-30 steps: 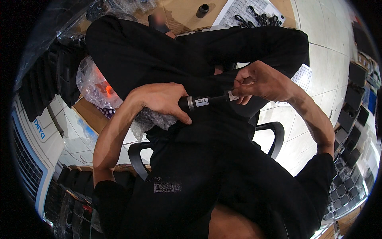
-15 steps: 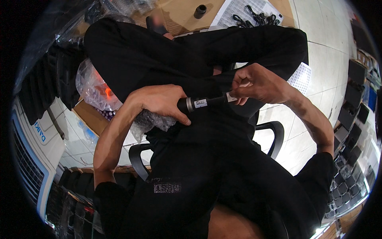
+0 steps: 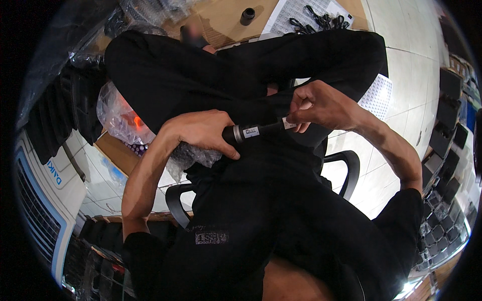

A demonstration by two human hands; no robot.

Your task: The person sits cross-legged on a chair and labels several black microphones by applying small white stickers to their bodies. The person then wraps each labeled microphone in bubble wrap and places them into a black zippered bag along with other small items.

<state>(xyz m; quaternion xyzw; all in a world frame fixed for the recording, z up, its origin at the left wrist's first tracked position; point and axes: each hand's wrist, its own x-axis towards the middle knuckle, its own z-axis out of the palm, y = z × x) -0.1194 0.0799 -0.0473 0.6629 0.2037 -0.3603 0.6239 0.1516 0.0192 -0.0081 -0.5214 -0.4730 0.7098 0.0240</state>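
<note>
Mid-frame, the left hand clamps the tube by its left end. The right hand pinches a label at the right end.

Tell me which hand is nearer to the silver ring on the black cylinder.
Left. The left hand grips the cylinder beside the silver ring; the right hand is farther, at the cylinder's other end.

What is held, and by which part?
A black cylinder: the left hand grips its thick end; the right hand touches the label near its other end, pinching or pressing, unclear.
</note>
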